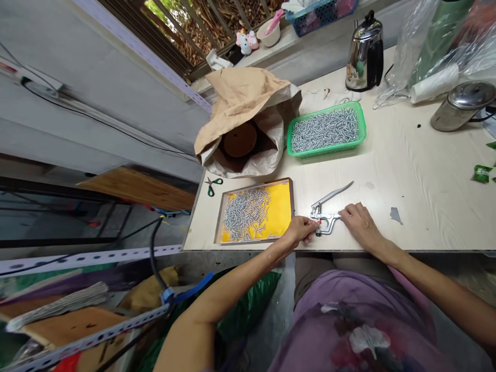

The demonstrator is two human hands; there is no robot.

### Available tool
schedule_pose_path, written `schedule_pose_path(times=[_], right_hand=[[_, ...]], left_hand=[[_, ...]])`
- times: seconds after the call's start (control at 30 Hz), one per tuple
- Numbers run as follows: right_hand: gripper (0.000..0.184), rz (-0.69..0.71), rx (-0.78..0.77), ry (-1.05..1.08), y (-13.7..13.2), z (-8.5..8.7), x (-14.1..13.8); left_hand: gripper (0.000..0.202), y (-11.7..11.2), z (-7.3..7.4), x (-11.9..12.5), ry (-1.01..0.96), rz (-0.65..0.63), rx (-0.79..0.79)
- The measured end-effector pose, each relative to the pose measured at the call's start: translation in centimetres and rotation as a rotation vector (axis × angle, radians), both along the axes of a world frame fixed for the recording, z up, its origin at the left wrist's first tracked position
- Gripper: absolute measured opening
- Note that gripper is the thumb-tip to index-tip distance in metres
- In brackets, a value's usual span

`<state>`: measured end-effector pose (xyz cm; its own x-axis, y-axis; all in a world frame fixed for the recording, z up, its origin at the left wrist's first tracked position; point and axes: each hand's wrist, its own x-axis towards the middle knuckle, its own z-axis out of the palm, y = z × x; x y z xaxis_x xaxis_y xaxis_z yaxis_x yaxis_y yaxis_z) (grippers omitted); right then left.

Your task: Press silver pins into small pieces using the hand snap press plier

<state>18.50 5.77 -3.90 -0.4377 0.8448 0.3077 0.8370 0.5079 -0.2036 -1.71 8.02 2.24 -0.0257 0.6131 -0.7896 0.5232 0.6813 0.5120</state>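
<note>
A metal hand press tool with a long lever lies on the pale table near its front edge. My left hand is pinched at the tool's jaw end, fingers closed on something too small to make out. My right hand rests on the tool's lower handle, fingers curled over it. Just left of my left hand sits a wooden tray with a yellow floor, holding several small silver metal pieces. A green plastic basket full of similar silver pieces stands farther back.
A brown paper sack lies open at the back left. Green-handled scissors lie by the table's left edge. A steel kettle, a metal pot and plastic bags stand at the back right. Metal racking and clutter fill the floor on the left.
</note>
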Motion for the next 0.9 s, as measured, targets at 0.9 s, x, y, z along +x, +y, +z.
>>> schedule_pose_path(times=[0.9], right_hand=[[0.027,0.244,-0.053,-0.261,9.3,3.1,0.8]], left_hand=[[0.016,-1.1,0.0,-0.3,-0.050,-0.053,-0.050]])
